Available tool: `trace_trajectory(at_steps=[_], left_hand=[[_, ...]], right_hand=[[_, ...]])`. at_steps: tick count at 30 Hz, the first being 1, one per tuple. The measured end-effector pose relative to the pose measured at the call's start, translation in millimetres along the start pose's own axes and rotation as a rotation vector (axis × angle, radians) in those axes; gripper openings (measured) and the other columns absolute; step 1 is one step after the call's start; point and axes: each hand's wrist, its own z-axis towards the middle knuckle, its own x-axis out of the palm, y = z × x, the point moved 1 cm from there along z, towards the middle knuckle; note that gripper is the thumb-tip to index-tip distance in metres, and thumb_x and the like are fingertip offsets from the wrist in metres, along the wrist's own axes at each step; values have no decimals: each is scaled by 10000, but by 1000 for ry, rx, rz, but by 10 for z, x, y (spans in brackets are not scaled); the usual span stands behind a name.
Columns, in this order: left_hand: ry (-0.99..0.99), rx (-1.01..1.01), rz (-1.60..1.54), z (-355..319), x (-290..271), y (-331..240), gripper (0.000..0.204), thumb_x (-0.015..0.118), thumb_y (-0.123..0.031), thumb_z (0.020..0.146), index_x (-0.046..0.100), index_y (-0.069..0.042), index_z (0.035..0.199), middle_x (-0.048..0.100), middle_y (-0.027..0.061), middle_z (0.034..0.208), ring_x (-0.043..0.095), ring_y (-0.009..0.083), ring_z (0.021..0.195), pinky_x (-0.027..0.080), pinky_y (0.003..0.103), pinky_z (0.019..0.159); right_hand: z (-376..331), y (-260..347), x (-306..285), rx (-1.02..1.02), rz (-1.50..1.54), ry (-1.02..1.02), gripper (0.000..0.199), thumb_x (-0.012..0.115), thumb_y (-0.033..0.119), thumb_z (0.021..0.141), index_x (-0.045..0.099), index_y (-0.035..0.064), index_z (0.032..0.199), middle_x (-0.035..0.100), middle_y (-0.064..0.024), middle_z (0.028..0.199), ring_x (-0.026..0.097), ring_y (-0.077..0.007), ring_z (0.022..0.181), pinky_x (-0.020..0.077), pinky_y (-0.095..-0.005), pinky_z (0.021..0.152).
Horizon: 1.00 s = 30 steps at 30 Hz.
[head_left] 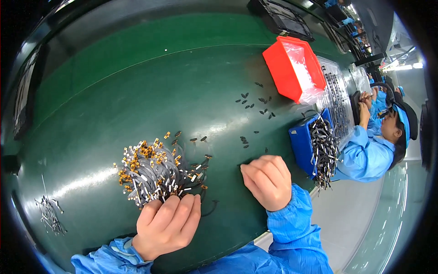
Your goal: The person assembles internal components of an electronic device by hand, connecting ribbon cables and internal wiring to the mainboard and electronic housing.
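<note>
A heap of short grey cables (pixel 157 176) with orange and white end connectors lies on the green work table. My left hand (pixel 169 226) is curled against the near edge of this heap, its fingers bent and close together over the cable ends. To the right, my right hand (pixel 269 180) is closed just above the table, thumb and index finger pressed together. Whatever it pinches, if anything, is hidden. Small black parts (pixel 244 142) lie scattered just beyond it. One loose cable (pixel 211 210) sticks out of the heap between my hands.
A red bin (pixel 278 64) with a clear bag inside stands at far right. Nearer is a blue bin (pixel 301 146) of cables, beside a clear tray (pixel 337 91) of small dark parts. A small cable bunch (pixel 49 214) lies at left. A co-worker (pixel 369 146) sits at right.
</note>
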Motion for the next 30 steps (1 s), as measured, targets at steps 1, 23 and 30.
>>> trace_trajectory(at_steps=[1,23,30], left_hand=[[-2,3,-1,8,-4,-1,249,652,-132,684,735,-127,918,647,-29,938,556,148,815,416,304,707],[13,56,4,-40,49,6,174,634,-175,792,732,-133,931,614,-44,941,536,109,865,380,251,689],[10,46,3,-39,50,11,166,609,-175,814,725,-127,923,605,-46,915,537,91,849,388,238,678]], right_hand=[[-22,17,-17,-2,4,5,296,738,-9,607,672,9,895,616,-76,869,603,-240,807,489,-339,687],[165,430,127,249,294,8,213,784,26,682,676,42,865,623,-73,824,595,-254,754,482,-338,680],[136,516,195,198,262,25,267,791,-11,640,712,21,893,622,-63,826,588,-234,745,488,-317,645]])
